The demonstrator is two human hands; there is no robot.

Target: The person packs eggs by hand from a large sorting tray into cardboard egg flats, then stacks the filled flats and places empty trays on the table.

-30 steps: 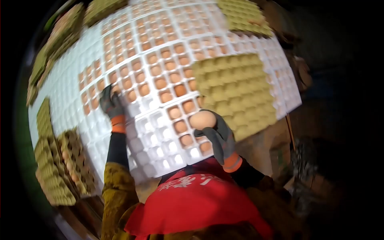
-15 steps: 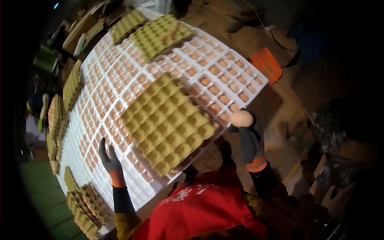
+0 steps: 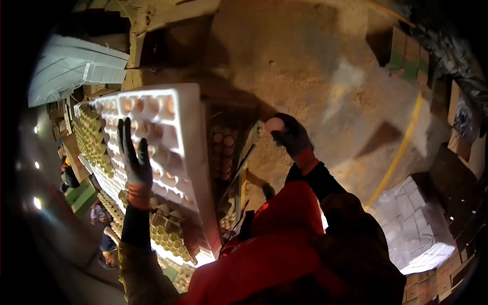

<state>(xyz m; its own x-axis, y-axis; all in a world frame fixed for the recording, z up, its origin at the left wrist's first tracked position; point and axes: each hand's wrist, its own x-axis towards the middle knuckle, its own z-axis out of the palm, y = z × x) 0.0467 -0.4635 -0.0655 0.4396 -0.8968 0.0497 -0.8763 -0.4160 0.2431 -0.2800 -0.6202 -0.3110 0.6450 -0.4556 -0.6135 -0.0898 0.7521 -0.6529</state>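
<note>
My right hand (image 3: 295,136), in a dark glove with an orange cuff, grips a single egg (image 3: 274,125) between thumb and fingers. It is held out over the floor, to the right of the table and apart from the trays. My left hand (image 3: 136,165), gloved alike, has its fingers stretched out and holds nothing. It is over a white foam tray (image 3: 189,122) with eggs in its pockets; whether it touches cannot be told. Yellowish pulp egg trays (image 3: 89,134) lie on the foam trays at the far left, and more pulp trays (image 3: 168,229) are near my left forearm.
Below the table edge, several eggs (image 3: 222,152) sit in a shadowed space. Wrapped white stacks (image 3: 81,71) stand at upper left, another wrapped stack (image 3: 414,218) at lower right. A yellow strip (image 3: 399,157) crosses the brown floor (image 3: 284,56). Other people (image 3: 104,244) are at far left.
The view has swung round to the right, bringing the floor and table edge into sight. My right hand still holds the egg, now away from the trays. My left hand stays open.
</note>
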